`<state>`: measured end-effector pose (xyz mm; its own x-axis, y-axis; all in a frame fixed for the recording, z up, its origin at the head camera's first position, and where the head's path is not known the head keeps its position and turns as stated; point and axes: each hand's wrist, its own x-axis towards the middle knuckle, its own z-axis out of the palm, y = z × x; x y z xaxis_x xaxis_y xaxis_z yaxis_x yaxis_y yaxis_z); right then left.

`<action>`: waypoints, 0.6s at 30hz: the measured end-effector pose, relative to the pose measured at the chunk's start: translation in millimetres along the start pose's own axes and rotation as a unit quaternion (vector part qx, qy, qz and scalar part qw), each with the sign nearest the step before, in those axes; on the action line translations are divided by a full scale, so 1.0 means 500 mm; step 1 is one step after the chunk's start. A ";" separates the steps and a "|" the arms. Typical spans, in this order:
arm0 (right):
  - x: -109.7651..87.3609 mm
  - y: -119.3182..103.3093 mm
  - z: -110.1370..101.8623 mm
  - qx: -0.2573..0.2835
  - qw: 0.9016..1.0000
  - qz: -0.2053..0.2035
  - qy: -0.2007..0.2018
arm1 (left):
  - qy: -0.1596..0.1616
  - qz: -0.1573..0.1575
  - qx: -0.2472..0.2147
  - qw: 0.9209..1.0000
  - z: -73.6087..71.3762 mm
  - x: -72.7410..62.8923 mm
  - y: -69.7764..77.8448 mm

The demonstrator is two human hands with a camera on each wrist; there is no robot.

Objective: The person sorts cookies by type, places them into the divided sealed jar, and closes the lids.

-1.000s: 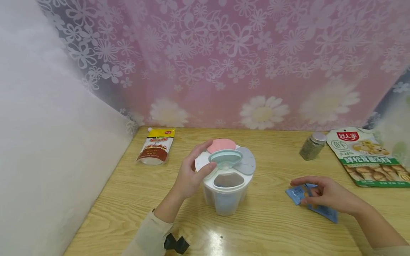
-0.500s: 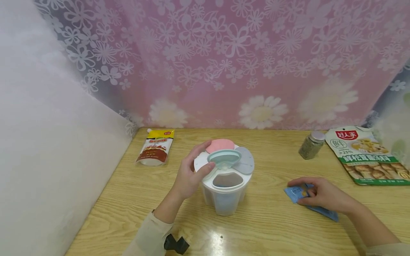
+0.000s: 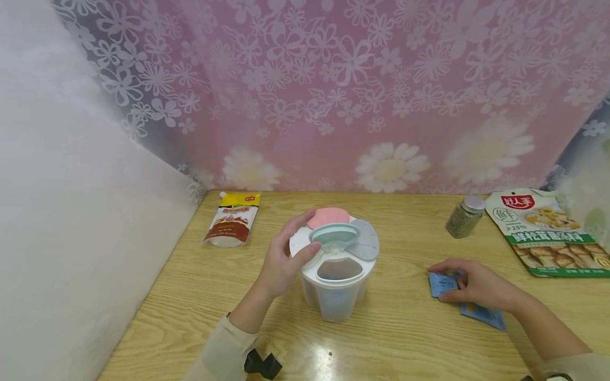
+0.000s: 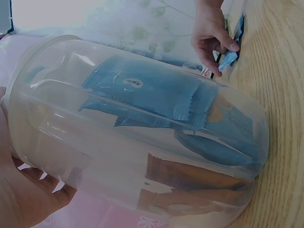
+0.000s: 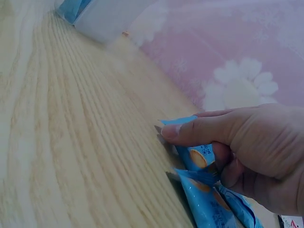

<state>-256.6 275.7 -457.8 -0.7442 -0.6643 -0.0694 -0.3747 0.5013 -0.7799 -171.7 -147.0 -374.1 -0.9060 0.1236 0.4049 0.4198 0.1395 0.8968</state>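
My left hand (image 3: 281, 262) grips the rim of a clear, divided storage container (image 3: 335, 304), thumb on top near the raised mint-green flap (image 3: 335, 234). The front opening beside that flap is uncovered. Through the container's wall, the left wrist view shows blue packets (image 4: 142, 90) in one compartment and orange-brown packets (image 4: 190, 175) in another. On the right, my right hand (image 3: 483, 286) pinches a small blue snack packet (image 3: 440, 284) between thumb and fingers, low over the table. More blue packets (image 5: 206, 204) lie just beneath that hand, partly hidden by it.
A small glass jar of dried herbs (image 3: 464, 217) stands at the back right, beside a large green-and-white mushroom seasoning pouch (image 3: 548, 233). A yellow, white and brown spouted pouch (image 3: 233, 218) lies at the back left. A flowered pink curtain (image 3: 333, 106) borders the table's back.
The pinched blue packet has turned and shifted slightly, and it now shows apart from the one below it. My left hand and the container have stayed in place.
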 end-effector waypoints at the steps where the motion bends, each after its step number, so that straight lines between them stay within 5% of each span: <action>1: 0.001 -0.002 -0.001 -0.004 1.000 0.003 0.002 | 0.000 0.001 -0.001 1.000 0.000 0.000 0.000; 10: 0.005 -0.020 -0.017 0.042 0.998 0.040 -0.039 | -0.002 0.012 -0.010 1.000 0.000 -0.002 0.001; 18: 0.009 -0.027 -0.021 0.067 0.997 0.020 -0.031 | -0.002 0.015 -0.008 1.000 0.000 -0.002 0.002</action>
<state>-260.9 271.8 -441.0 -0.7201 -0.6805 -0.1360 -0.2662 0.4519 -0.8514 -170.2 -147.0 -373.8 -0.8924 0.1321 0.4316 0.4466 0.1199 0.8867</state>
